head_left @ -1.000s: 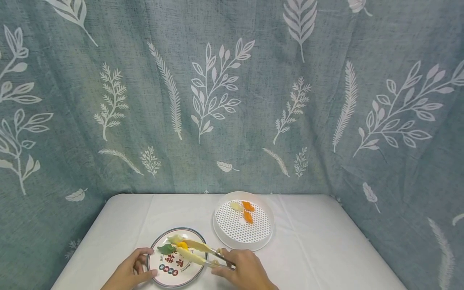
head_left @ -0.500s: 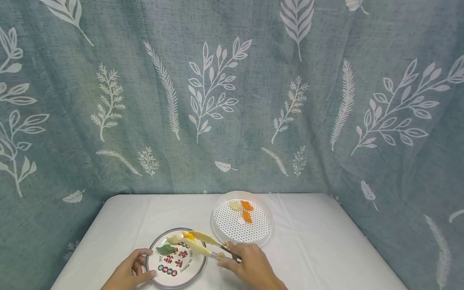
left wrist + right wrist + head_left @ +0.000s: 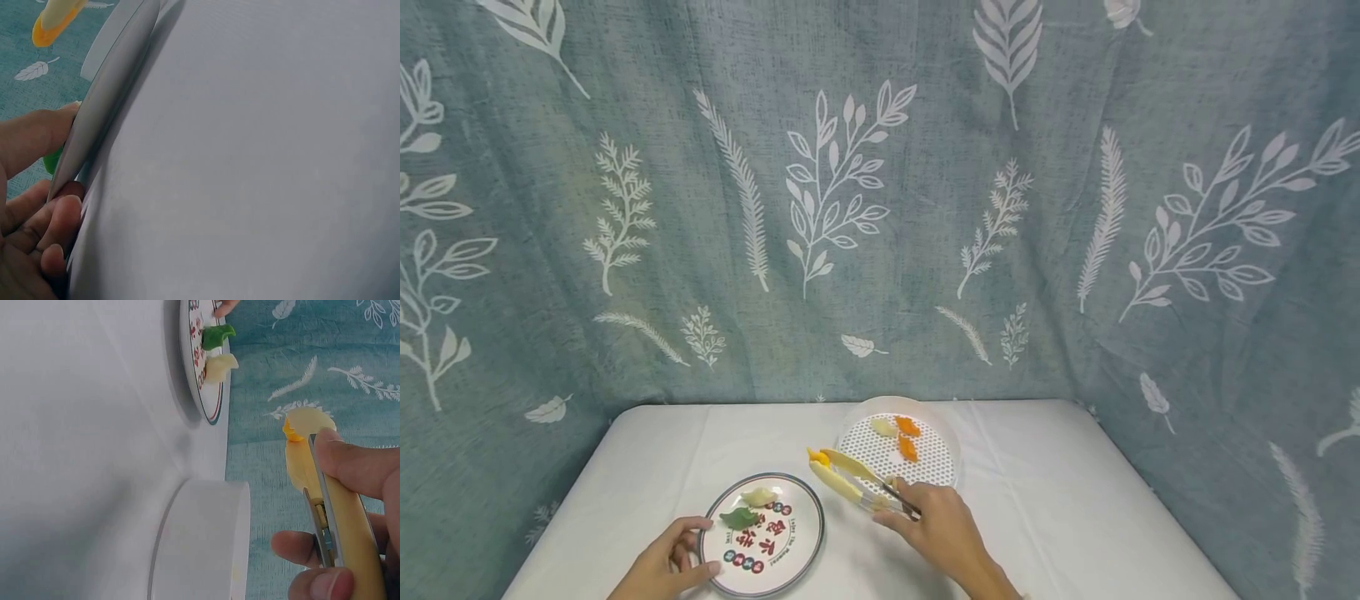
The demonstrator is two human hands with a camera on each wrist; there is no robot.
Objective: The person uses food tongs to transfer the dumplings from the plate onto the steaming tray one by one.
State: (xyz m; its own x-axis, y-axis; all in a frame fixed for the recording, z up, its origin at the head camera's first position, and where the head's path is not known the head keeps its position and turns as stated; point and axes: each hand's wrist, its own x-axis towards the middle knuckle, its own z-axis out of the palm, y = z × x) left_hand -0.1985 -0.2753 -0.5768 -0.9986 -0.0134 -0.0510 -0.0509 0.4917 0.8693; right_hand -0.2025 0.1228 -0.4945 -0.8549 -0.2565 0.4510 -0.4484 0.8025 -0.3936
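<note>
My left hand (image 3: 662, 562) holds the left rim of a white plate (image 3: 805, 546) with red and blue print, thumb above and fingers below in the left wrist view. On the plate lie a green dumpling-shaped piece (image 3: 740, 518) and a cream one (image 3: 759, 497). My right hand (image 3: 934, 523) grips yellow-tipped metal tongs (image 3: 837, 482) by their handles. Between the tong tips sits a yellow-orange piece (image 3: 818, 457), partly hidden by them, raised above the table between the plate and a white perforated steamer tray (image 3: 950, 433). The right wrist view shows the tray's side wall (image 3: 200, 544) below the tongs.
Inside the tray, a cream piece (image 3: 883, 427) and two orange pieces (image 3: 907, 450) lie near its back. A white cloth covers the table (image 3: 1037, 500). A blue-green curtain (image 3: 925, 233) with leaf prints hangs behind and along both sides.
The tongs have lifted the yellow-orange piece off the plate and carried it right and away from me, towards the tray. My left hand keeps its hold on the plate's rim.
</note>
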